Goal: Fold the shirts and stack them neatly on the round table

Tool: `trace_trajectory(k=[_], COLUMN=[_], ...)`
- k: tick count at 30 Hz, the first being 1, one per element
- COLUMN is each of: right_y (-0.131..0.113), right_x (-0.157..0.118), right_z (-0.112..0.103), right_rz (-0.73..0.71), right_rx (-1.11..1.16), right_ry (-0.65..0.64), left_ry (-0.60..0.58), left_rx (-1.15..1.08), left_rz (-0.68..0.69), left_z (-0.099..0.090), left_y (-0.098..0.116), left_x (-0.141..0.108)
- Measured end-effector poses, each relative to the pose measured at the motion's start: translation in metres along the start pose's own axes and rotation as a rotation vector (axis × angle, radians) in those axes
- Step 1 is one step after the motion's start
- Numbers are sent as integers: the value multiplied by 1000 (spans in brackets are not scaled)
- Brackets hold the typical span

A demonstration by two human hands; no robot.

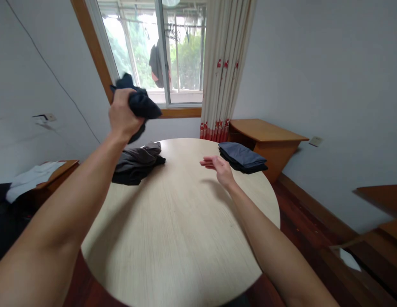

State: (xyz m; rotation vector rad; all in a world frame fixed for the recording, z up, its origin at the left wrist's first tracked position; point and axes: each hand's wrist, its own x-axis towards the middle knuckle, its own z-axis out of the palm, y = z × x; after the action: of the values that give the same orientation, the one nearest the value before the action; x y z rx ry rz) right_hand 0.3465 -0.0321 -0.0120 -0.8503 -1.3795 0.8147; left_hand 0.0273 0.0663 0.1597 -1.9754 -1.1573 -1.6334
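Note:
My left hand [123, 113] is raised above the far left of the round table [185, 213], its fingers wrapped round a bunched dark navy cloth [142, 104]. Below it lies a loose heap of dark grey and black clothes [137, 162]. My right hand [219, 168] hovers over the table's right half, fingers stretched out and nothing in them. Just beyond it, to the right, a flat folded stack of blue-grey and black cloth [243, 157] rests near the table's edge.
Behind the table are a window [185, 55], a patterned curtain [222, 76] and a wooden desk [265, 130]. White cloth [33, 175] lies on furniture at the left. Wooden furniture [371, 251] stands at the lower right.

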Motion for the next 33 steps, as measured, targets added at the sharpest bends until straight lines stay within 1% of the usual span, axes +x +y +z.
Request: trace_trajectory(k=[1, 2, 3, 4, 5, 6, 7, 9, 10, 12, 14, 15, 17, 19, 21, 22, 24, 26, 29, 31, 33], right_y=[4, 9, 13, 18, 23, 27, 32, 40, 44, 52, 59, 63, 70, 78, 86, 89, 93, 96, 97, 97, 97], right_x=[2, 5, 7, 10, 13, 15, 18, 21, 23, 23, 21, 20, 17, 15, 15, 15, 15, 16, 16, 17, 18], right_z=[-5, -10, -16, -23, -30, -37, -46, -65, -74, -92, -107, -112, -119, -122, -123, -123, -124, -125, -126, -126, -126], right_rz=[0, -2, -9, -20, -34, -47, -57, -58, -46, -1, 71, 112, 194, 264, 317, 336, 353, 361, 373, 368, 358], right_rx=[-33, -66, -102, -143, -190, -248, -316, -469, -552, -726, -890, -958, -1048, -1089, -1094, -1086, -1065, -1061, -1092, -1108, -1112], right_ry=[23, 43, 60, 82, 108, 143, 188, 309, 375, 504, 599, 626, 642, 631, 624, 622, 614, 593, 545, 527, 531], left_ry=[-12, -60, -136, -271, -457, -700, -792, -877, -906, -962, -969, -939, -853, -793, -810, -848, -952, -1047, -1180, -1299, -1449], left_rx=[61, 112, 156, 197, 239, 282, 305, 343, 374, 451, 512, 527, 546, 552, 514, 471, 389, 340, 320, 325, 320], left_rz=[-2, -10, -36, -74, -139, -197, -243, -276, -280, -270, -253, -242, -208, -146, -75, -60, -71, -80, -71, -101, -160], left_z=[-2, -4, -4, -4, -3, -2, -1, 2, 3, 6, 9, 11, 15, 20, 27, 31, 40, 47, 54, 53, 50], left_y=[-18, -36, -52, -66, -79, -89, -97, -108, -111, -110, -103, -96, -75, -45, -12, 3, 28, 44, 51, 48, 42], left_x=[8, 8, 2, -10, -27, -45, -63, -90, -97, -96, -82, -75, -67, -72, -91, -105, -137, -167, -199, -209, -211])
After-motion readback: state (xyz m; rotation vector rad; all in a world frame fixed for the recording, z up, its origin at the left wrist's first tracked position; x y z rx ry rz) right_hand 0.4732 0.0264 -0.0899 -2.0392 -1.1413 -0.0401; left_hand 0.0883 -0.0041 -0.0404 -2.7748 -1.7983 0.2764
